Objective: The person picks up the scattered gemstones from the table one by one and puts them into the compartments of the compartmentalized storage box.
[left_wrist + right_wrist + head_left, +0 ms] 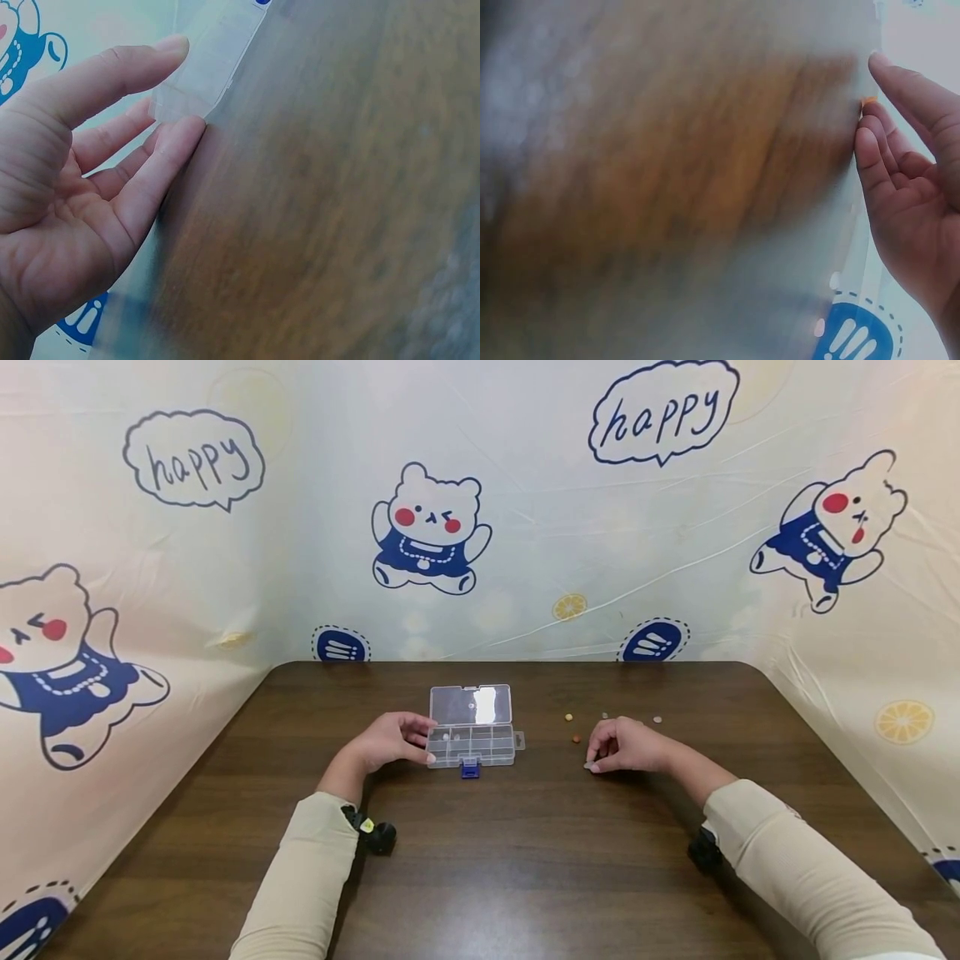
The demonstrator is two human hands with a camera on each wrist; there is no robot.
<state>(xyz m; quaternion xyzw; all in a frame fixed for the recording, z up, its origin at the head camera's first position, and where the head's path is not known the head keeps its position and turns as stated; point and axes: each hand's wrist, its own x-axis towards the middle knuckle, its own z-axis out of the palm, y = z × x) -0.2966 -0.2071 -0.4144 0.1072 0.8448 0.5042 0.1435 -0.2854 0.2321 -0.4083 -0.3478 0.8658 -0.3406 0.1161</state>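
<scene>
A clear plastic compartment box lies on the table with its lid raised at the back and a blue latch at the front. Small pale pieces sit in its left compartments. My left hand holds the box's left end, thumb at the front corner and fingers along the side. To the right of the box, my right hand is low at the tabletop, its thumb and fingertips on a small pale bead-like piece. An orange-brown piece lies just beyond those fingertips.
A yellow piece and two pale pieces, one greyish and one whitish, lie around and behind my right hand. The brown wooden table ends at a printed cloth backdrop.
</scene>
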